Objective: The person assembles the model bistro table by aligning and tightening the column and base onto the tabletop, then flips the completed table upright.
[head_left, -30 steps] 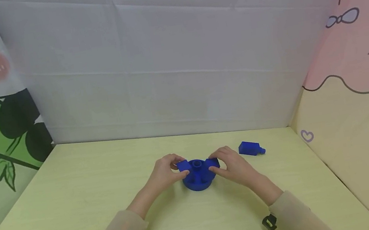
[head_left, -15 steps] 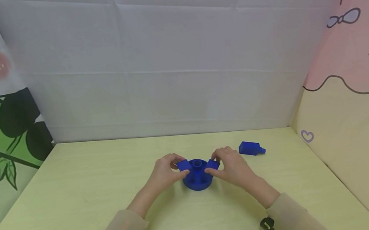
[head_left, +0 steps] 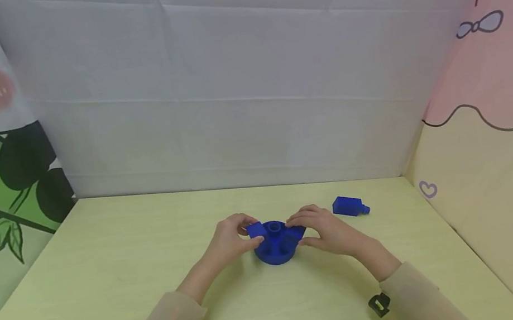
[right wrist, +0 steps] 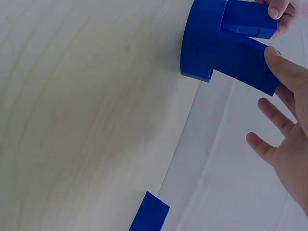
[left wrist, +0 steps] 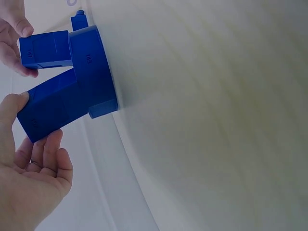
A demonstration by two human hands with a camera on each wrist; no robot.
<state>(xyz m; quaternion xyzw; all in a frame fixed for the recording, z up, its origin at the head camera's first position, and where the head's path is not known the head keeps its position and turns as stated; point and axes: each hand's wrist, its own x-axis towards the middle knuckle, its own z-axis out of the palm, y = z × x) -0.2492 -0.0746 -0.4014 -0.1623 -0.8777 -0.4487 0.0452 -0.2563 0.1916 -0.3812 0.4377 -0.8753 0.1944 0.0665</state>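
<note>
A round blue base (head_left: 277, 259) with a raised ring at its centre and hollow sections stands on the table. My left hand (head_left: 227, 239) pinches a blue rectangular block (left wrist: 52, 107) between thumb and fingers at its upper end. The block leans outward, its lower end at the base. Opposite, my right hand (head_left: 328, 232) holds a second blue block (right wrist: 246, 61), thumb on one side and index finger behind, the other fingers spread off it. This block also leans outward from the base, and its lower end is hidden there.
A third blue block (head_left: 347, 206) with a narrow stepped knob lies on its side on the pale yellow table (head_left: 148, 246), right of and behind the base. A white cloth wall (head_left: 246, 99) rises at the back, and printed panels flank both sides.
My right hand has turned its block about the base, first inward and then outward, and its thumb has shifted toward the near side. My left hand and its block have stayed nearly still.
</note>
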